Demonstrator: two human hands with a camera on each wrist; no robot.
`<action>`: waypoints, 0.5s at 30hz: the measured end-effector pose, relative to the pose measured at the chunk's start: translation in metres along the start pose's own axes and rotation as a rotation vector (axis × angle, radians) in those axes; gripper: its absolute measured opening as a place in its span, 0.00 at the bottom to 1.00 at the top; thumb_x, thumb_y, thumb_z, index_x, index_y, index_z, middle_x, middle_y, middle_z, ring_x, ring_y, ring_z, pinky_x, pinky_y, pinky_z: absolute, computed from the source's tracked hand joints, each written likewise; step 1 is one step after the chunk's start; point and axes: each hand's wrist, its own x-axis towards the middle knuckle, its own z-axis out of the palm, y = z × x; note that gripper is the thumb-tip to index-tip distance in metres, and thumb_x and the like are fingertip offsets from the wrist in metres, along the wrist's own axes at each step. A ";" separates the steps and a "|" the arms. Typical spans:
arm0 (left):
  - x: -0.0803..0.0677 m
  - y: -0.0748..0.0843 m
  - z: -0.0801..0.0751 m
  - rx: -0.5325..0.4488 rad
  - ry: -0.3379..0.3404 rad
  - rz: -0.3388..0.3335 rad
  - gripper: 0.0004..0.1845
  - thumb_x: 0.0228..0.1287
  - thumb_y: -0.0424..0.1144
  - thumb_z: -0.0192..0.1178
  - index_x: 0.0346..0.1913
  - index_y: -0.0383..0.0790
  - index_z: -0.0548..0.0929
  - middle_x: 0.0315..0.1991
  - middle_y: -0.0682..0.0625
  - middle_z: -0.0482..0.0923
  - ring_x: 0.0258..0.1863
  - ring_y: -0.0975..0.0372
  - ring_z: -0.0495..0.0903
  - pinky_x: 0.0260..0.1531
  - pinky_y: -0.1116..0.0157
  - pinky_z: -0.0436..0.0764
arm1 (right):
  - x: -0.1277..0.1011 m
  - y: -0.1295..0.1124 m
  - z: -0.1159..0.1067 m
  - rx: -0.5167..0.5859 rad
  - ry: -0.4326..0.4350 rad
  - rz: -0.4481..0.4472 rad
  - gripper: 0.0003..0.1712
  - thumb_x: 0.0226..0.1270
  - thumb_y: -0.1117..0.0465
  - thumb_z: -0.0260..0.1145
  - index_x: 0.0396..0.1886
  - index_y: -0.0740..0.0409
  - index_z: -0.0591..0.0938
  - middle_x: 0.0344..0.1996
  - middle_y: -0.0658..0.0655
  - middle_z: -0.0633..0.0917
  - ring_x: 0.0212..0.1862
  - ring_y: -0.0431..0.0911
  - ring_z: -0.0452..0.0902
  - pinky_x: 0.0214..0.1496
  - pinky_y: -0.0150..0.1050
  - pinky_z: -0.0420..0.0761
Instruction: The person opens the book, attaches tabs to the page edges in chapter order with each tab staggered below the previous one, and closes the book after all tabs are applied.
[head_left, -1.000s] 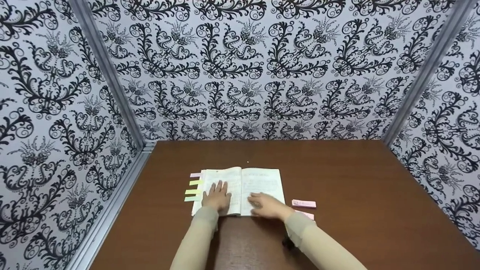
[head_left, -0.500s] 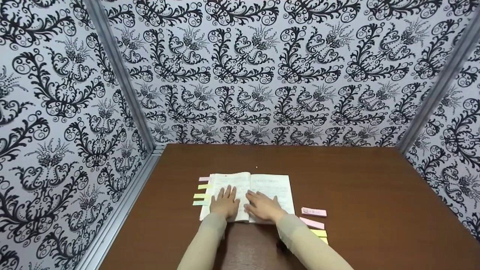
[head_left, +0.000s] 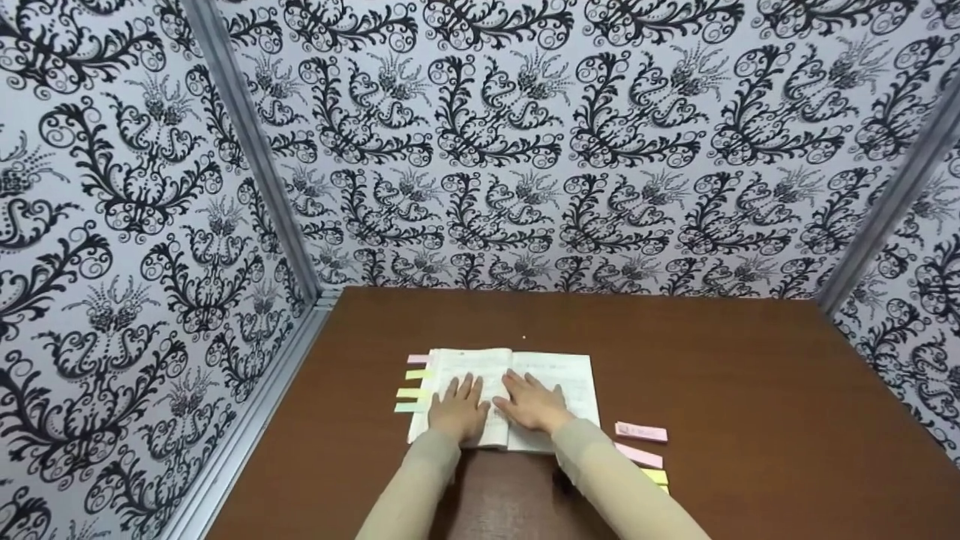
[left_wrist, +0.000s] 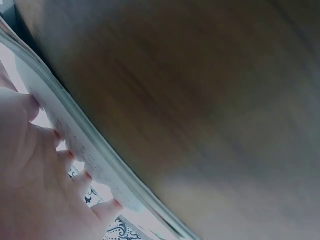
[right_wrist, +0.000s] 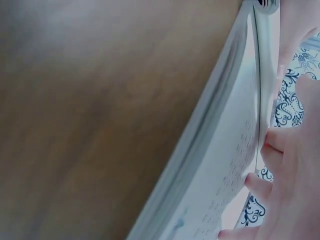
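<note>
An open book (head_left: 574,375) with lines of text lies on the brown table. Sticky tabs (head_left: 409,393) in pink, yellow and pale green stick out from its left edge. My left hand (head_left: 459,414) rests on the left page, fingers straight and spread. Across the spine from it, my right hand (head_left: 534,405) lies on the right page, its thumb side toward the right and its fingertips near the spine. Fingertips touch the page in the left wrist view, where my palm (left_wrist: 35,185) shows. The right wrist view has the book's thick page edge (right_wrist: 200,120) beside my fingers.
To the right of the book lie a pink sticky-note pad (head_left: 641,432), another pink strip (head_left: 640,455) and yellow strips (head_left: 655,476), partly behind my right sleeve (head_left: 600,465). Patterned walls (head_left: 525,165) with metal posts (head_left: 259,150) enclose the table (head_left: 735,375).
My right hand has slid left over the right page to the spine, its fingers now spread. My left hand stays on the left page. The head view has shifted a little.
</note>
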 end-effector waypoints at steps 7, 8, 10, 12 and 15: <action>0.005 0.003 0.000 0.041 -0.013 0.010 0.31 0.77 0.54 0.37 0.76 0.46 0.56 0.76 0.50 0.51 0.75 0.52 0.48 0.68 0.44 0.52 | 0.011 0.001 -0.008 -0.016 0.005 0.051 0.36 0.75 0.38 0.44 0.74 0.52 0.63 0.74 0.51 0.60 0.73 0.56 0.53 0.64 0.73 0.49; 0.006 0.003 0.000 0.047 -0.015 0.011 0.31 0.77 0.54 0.37 0.76 0.46 0.55 0.76 0.50 0.51 0.75 0.52 0.48 0.68 0.44 0.53 | 0.013 0.001 -0.008 -0.020 0.006 0.056 0.36 0.75 0.38 0.44 0.74 0.52 0.63 0.74 0.51 0.60 0.73 0.56 0.53 0.64 0.73 0.49; 0.006 0.002 0.001 0.053 -0.016 0.010 0.31 0.77 0.54 0.37 0.76 0.46 0.55 0.76 0.50 0.51 0.75 0.52 0.48 0.68 0.44 0.53 | 0.017 0.000 -0.006 -0.031 0.002 0.063 0.37 0.75 0.37 0.44 0.75 0.52 0.62 0.74 0.51 0.59 0.73 0.56 0.53 0.64 0.72 0.50; 0.005 0.000 0.002 0.057 -0.014 0.003 0.31 0.77 0.54 0.37 0.76 0.46 0.56 0.76 0.50 0.51 0.75 0.52 0.48 0.68 0.44 0.53 | 0.021 0.000 -0.005 -0.037 0.000 0.060 0.37 0.75 0.37 0.44 0.75 0.52 0.61 0.74 0.51 0.59 0.74 0.56 0.53 0.64 0.73 0.50; 0.005 -0.001 0.003 0.057 -0.007 0.001 0.31 0.76 0.54 0.38 0.76 0.46 0.56 0.76 0.51 0.52 0.74 0.52 0.49 0.68 0.44 0.54 | 0.029 0.001 -0.003 -0.050 -0.002 0.063 0.35 0.76 0.40 0.43 0.75 0.52 0.61 0.75 0.50 0.58 0.74 0.55 0.52 0.64 0.73 0.50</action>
